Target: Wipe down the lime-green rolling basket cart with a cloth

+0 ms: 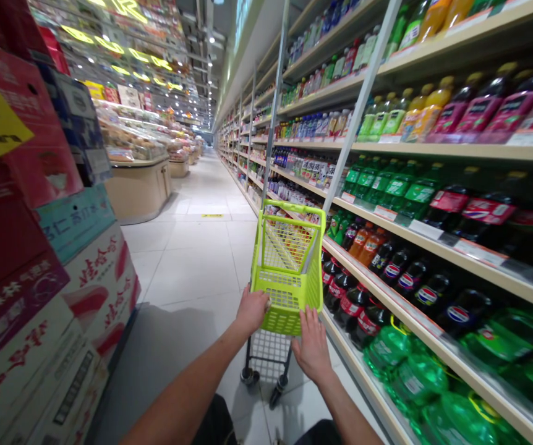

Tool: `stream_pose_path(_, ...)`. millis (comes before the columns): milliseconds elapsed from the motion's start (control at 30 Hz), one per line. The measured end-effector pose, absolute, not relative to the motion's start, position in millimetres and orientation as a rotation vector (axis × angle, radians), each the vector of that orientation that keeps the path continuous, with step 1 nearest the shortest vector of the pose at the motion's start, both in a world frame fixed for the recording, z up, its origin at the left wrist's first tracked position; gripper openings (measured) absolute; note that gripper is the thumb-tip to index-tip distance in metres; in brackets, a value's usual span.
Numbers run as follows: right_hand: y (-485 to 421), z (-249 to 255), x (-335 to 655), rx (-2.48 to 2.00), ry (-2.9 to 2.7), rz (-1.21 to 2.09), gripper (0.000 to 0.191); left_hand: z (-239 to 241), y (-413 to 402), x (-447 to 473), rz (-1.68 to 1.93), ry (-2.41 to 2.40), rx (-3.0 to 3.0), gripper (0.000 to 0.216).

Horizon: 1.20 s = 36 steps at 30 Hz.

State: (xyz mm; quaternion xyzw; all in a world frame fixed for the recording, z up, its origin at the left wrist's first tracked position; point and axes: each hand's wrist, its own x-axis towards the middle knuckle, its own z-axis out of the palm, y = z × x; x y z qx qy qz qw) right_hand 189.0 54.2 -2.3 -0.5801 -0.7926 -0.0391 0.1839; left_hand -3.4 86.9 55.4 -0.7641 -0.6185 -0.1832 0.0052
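Just ahead of me stands a small shopping cart [289, 272] with a lime-green plastic basket, a grey lower rack and dark wheels. My left hand [252, 307] is closed on the near left edge of the basket, its fingers curled over the plastic. At the near right corner, my right hand [313, 346] rests against the basket with fingers stretched out and the thumb apart. The basket's lattice sides show the floor and shelves through them. A hinged green flap [289, 244] stands up inside it.
Shelves of bottled drinks [405, 185] run along the right, close to the cart, with large green bottles [415, 377] lowest. Stacked drink cartons [94, 272] rise at left. Beyond them are rounded display counters [139, 185]. A white tiled aisle [192, 247] leads away.
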Motion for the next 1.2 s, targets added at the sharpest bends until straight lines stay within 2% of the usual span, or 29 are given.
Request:
stream_pose_path(333, 72, 13, 224, -1.899, -2.025, -0.033, 0.050, 54, 55, 60, -0.613, -1.813, -2.531, 0.019)
stream_pose_path(600, 45, -11, 213, -1.711, -1.991, -0.029, 0.046, 47, 57, 44, -0.712, -1.252, -2.756, 0.021)
stream_pose_path(800, 48, -2, 226, -1.783, -1.935, -0.043, 0.044, 58, 80, 32, -0.775, -1.523, -2.500, 0.023)
stream_pose_path(1033, 39, -6, 213, -1.627, -1.966, -0.100, 0.040, 45, 75, 66, -0.690, -1.197, -2.627, 0.023)
stream_pose_path(1200, 42, -2, 241, -1.660, -1.981, -0.093, 0.037, 67, 99, 14, -0.712, -1.614, -2.307, 0.024)
